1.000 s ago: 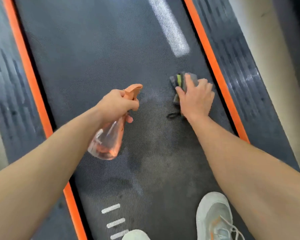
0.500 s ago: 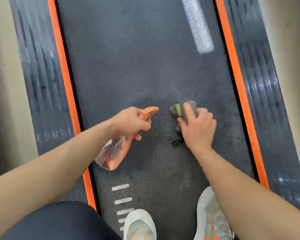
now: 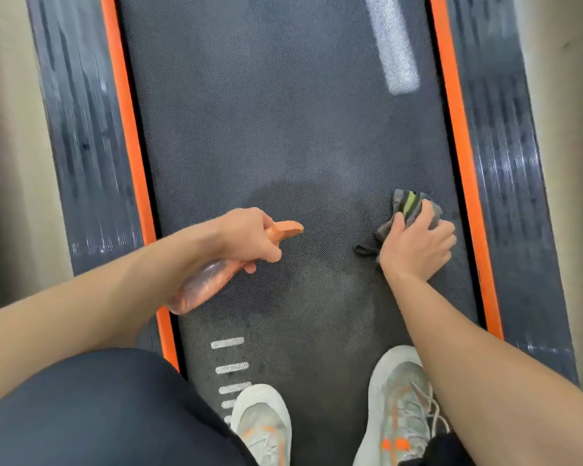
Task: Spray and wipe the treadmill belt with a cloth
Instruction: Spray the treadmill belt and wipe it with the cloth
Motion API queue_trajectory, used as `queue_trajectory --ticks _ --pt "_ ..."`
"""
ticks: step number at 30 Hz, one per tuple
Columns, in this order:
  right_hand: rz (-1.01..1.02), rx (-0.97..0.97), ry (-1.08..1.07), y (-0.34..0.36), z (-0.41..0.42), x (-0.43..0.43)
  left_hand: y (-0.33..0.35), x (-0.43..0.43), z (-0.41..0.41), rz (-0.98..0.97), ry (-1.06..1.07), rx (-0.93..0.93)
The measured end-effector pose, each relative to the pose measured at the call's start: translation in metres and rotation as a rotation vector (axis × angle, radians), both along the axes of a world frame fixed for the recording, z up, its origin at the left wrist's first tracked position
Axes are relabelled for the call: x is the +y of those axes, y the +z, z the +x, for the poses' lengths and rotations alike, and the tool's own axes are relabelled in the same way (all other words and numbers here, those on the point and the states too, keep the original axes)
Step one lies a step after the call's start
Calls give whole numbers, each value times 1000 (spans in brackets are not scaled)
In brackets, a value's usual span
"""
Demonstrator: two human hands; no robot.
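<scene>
left hand [image 3: 249,237] grips the orange spray bottle [image 3: 202,287], nozzle pointing over mid treadmill belt [image 3: 283,112]. right hand [image 3: 414,247] has fingers curled over the bunched grey cloth [image 3: 405,203], pressing it onto the belt near the right orange edge. the dark damp patch [image 3: 300,264] between them looks sprayed and partly wiped imo, but the far stretch looks dry and not done yet.

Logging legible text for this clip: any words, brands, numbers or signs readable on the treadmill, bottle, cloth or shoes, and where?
None: no readable text in this frame.
Treadmill belt: only plain white dashes and a white stripe, no letters or digits.
Spray bottle in the left hand: no label visible.
Cloth held by the right hand: green stripe, no print.
Shoes: orange marks, no legible brand.
</scene>
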State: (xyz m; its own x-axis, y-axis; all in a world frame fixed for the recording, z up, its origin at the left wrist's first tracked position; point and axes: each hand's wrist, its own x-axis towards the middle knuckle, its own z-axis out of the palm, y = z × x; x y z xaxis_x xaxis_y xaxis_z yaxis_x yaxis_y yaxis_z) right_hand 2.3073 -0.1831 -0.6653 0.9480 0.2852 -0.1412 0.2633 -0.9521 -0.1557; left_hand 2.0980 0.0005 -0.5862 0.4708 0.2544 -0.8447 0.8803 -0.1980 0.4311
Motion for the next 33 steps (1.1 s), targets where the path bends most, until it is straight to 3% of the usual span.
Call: queue_trajectory --ticks 6,12,14,17,19,21,23,26,28,30,33 --pt "40 -49 68 3 37 30 -4 -6 -3 -82 85 -133" --pt "4 -51 105 1 18 34 2 1 17 -87 416 -334" --pt "-10 -78 275 3 -34 24 6 7 26 -59 503 -368" --pt "60 -37 789 -2 -109 -1 6 11 43 43 553 -368" --pt "147 27 1180 -8 -126 -16 4 12 56 89 513 -327" --pt "178 11 1387 -13 -104 -17 0 11 71 50 467 -314" --pt "118 -48 1276 -13 -66 -15 -3 6 88 3 432 -322" --pt "5 -21 699 -5 -4 -26 -7 -3 117 -30 329 -292" --pt "-39 6 469 3 19 -48 -9 -11 137 -58 226 -282" --pt "-73 10 532 7 32 -77 -10 -18 159 -92 131 -288" --pt "-112 43 818 11 50 -119 -9 -24 185 -95 37 -289"
